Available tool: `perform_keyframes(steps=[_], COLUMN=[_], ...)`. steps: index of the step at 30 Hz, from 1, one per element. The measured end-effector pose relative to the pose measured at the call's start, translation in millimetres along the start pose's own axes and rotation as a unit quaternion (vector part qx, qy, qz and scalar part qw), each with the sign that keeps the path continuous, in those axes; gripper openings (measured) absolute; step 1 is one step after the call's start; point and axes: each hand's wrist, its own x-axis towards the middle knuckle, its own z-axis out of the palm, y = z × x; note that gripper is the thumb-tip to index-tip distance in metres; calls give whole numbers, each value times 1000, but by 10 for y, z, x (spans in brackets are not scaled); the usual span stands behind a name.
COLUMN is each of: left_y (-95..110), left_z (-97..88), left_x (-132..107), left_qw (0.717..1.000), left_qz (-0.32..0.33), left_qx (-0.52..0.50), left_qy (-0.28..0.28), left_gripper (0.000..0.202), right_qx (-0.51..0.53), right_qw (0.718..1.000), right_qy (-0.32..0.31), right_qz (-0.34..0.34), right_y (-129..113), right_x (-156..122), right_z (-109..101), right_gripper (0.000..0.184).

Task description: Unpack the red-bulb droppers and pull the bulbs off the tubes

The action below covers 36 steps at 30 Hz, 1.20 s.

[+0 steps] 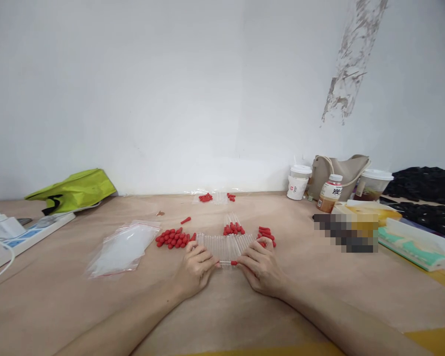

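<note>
My left hand [196,267] is closed, pinching one end of a thin glass dropper tube [225,262]. At the tube's other end sits a red rubber bulb [234,263], gripped by the fingers of my right hand [259,266]. How far the bulb covers the tube is too small to tell. Just beyond both hands lies a row of clear glass tubes [217,244]. Behind that row are several droppers with red bulbs [234,229] on their ends. A pile of loose red bulbs [172,238] lies by my left hand, and more red bulbs [266,233] lie behind my right.
Clear zip bags [124,249] lie at left, near a power strip [33,238] and a green bag [77,190]. Bagged droppers [218,198] lie by the wall. At right stand a white cup [297,183], a bottle [329,194], a handbag [343,168] and a tissue pack [417,244].
</note>
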Motion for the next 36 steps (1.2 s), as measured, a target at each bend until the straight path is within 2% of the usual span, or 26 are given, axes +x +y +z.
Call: perform_keyframes(steps=[8, 12, 14, 17, 20, 23, 25, 26, 30, 36], left_y=[-2, -75, -159, -295, -362, -360, -344, -336, -308, -296], left_z=[32, 58, 31, -47, -100, -87, -57, -40, 16, 52], left_x=[-33, -73, -89, -81, -36, 4, 13, 13, 9, 5], left_qw=[1000, 1000, 998, 987, 983, 984, 984, 985, 990, 998], left_qz=[3, 0, -28, -108, -154, -157, -154, -151, -110, -55], left_qx=[-6, -22, -39, -38, -22, -13, -20, -26, -24, -10], left_qy=[15, 19, 50, 111, 96, 84, 85, 82, 79, 41], left_gripper=[21, 22, 23, 23, 29, 32, 30, 28, 20, 21], right_qx=[-6, 4, 7, 22, 101, 115, 132, 138, 176, 253], right_qw=[1000, 1000, 999, 990, 966, 926, 881, 868, 836, 817], right_qy=[7, 10, 31, 84, 110, 112, 94, 91, 74, 47], right_qz=[-3, 2, 25, 111, 213, 341, 444, 468, 514, 516], right_y=[-19, 10, 80, 271, 549, 916, 1183, 1306, 1595, 1593], right_x=[5, -11, -40, -81, -58, 36, 94, 109, 53, -92], right_z=[-32, -44, -69, -122, -179, -220, -214, -194, -7, 269], right_gripper=[15, 15, 15, 16, 22, 25, 24, 24, 24, 25])
